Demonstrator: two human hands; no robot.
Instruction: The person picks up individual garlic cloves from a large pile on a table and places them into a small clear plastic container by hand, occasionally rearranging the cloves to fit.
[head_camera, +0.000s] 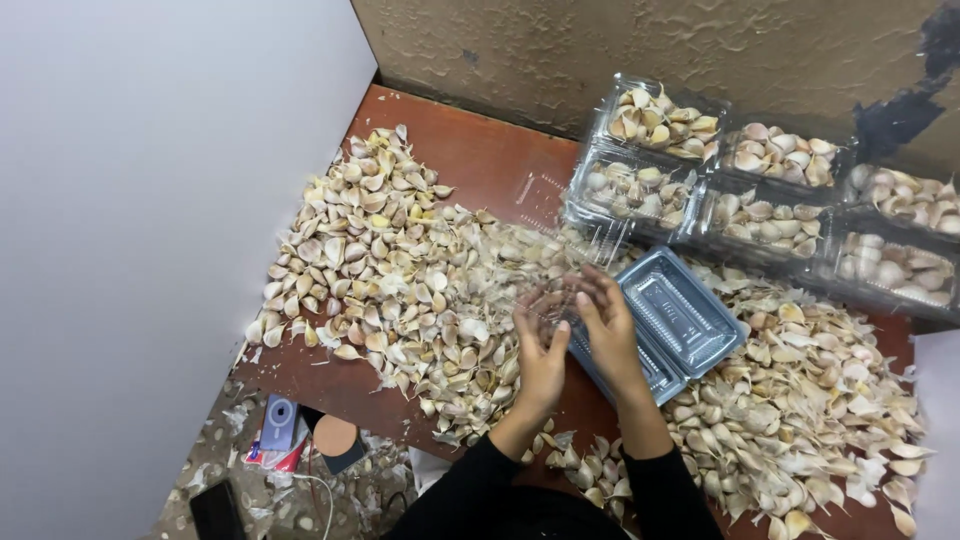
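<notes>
Reddish-brown tabletop filling the middle of the view, hemmed by a pale wall panel from 7 to 11 o'clock and a rough tan wall at 12. Spread across it, a broad heap of unpeeled garlic cloves at 10 o'clock, and a second heap of cloves and papery skins at 4 to 5 o'clock. Lined up at 1 to 2 o'clock, closed clear plastic boxes filled with cloves, packed side by side against the tan wall. Just right of centre, an empty clear plastic tray, lying tilted between the two heaps. At centre, both hands raised over the tray's near end: left hand and right hand, fingers curled, together grasping a thin, see-through plastic piece between them; exact shape hard to tell. Black sleeves at 6 o'clock. Down on the littered floor at 7 o'clock, a small blue device and a round tan lid.
</notes>
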